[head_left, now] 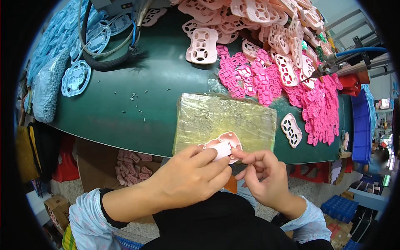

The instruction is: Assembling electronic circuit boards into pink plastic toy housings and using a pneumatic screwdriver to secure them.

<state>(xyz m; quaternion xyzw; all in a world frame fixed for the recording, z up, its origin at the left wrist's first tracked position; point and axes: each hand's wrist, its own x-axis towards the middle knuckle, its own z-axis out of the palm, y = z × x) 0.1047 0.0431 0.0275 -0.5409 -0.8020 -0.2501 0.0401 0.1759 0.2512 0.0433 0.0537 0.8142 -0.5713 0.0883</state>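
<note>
The left hand [187,177] grips a pale pink plastic shell [235,141], apparently steadying it hollow side up so the right hand [266,179] can reach in; whether those curled fingers hold anything, I cannot tell. Just ahead of both hands, the film-wrapped block [225,114] probably cushions work above the counter [104,89].

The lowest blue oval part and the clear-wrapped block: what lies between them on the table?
Small, pale pins lie scattered on the green tabletop between them, as the head view shows.
</note>
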